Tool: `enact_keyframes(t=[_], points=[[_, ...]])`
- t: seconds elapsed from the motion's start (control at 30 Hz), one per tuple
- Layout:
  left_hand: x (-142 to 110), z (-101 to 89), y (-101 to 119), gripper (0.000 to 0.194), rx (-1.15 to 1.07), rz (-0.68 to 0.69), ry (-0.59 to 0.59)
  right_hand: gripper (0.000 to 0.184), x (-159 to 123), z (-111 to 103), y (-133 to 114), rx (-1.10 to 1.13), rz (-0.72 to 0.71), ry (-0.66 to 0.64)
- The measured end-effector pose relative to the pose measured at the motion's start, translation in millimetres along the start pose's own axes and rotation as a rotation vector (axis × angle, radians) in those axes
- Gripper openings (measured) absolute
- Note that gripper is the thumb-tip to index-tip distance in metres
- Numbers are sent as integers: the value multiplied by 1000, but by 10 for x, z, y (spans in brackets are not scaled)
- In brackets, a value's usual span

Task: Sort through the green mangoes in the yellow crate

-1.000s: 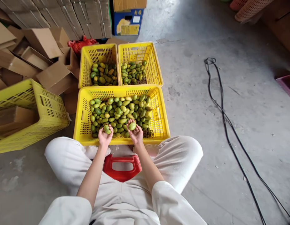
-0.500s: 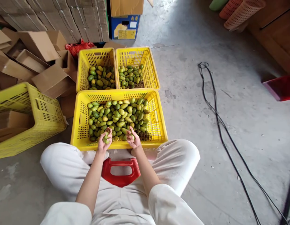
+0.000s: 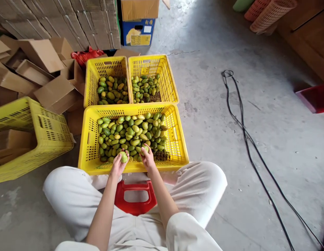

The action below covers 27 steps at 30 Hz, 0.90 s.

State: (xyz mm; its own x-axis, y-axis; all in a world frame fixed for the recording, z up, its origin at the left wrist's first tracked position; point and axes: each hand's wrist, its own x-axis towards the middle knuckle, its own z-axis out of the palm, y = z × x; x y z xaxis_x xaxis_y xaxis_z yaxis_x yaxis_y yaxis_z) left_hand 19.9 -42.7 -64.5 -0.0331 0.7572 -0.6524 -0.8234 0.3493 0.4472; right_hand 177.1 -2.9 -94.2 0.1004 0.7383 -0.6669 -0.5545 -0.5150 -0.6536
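Note:
Over the near rim of the front yellow crate (image 3: 83, 153), my left hand (image 3: 118, 166) cups a small green mango (image 3: 123, 157), its fingers curled around the far side. My right hand (image 3: 148, 160) grips another green mango (image 3: 144, 149) between thumb and fingers, just above the pile. Many small mangoes (image 3: 135, 129), mostly green with a few yellowish, fill much of this crate. Its bare slatted floor shows at the near right corner.
Two yellow crates (image 3: 174, 83) holding more mangoes stand beyond. To the left are another yellow crate (image 3: 50, 130) with cardboard inside and a heap of cardboard boxes (image 3: 57, 92). A red stool (image 3: 135, 208) sits between my legs. Black cable (image 3: 245, 132) crosses the floor at right.
My left hand has turned, so its mango now shows more openly on the fingers. The right hand has shifted slightly, its mango still held. The view has tilted a little.

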Motion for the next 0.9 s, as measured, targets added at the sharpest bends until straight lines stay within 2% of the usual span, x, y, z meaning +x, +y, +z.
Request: enact_keyframes(t=[0.13, 0.23, 0.33, 0.43, 0.5, 0.63, 0.73, 0.9], points=[[41, 34, -148, 55, 404, 197, 50, 44, -30, 62, 119, -358, -196, 55], [32, 55, -245, 48, 638, 331, 146, 36, -53, 78, 161, -481, -329, 51], [22, 96, -349, 40, 838, 495, 286, 31, -77, 109, 161, -625, -466, 120], [18, 175, -469, 34, 1036, 679, 345, 28, -130, 168, 157, -686, -593, 157], [16, 233, -529, 31, 1074, 703, 369, 27, -179, 190, 153, -690, -646, 153], [3, 256, -494, 30, 929, 685, 423, 27, -255, 93, 110, -699, -691, 148], [-19, 176, -354, 34, 871, 680, 376, 29, -254, -70, 64, -754, -645, 66], [-22, 83, -247, 47, 974, 740, 280, 33, -213, -205, 56, -763, -536, 147]])
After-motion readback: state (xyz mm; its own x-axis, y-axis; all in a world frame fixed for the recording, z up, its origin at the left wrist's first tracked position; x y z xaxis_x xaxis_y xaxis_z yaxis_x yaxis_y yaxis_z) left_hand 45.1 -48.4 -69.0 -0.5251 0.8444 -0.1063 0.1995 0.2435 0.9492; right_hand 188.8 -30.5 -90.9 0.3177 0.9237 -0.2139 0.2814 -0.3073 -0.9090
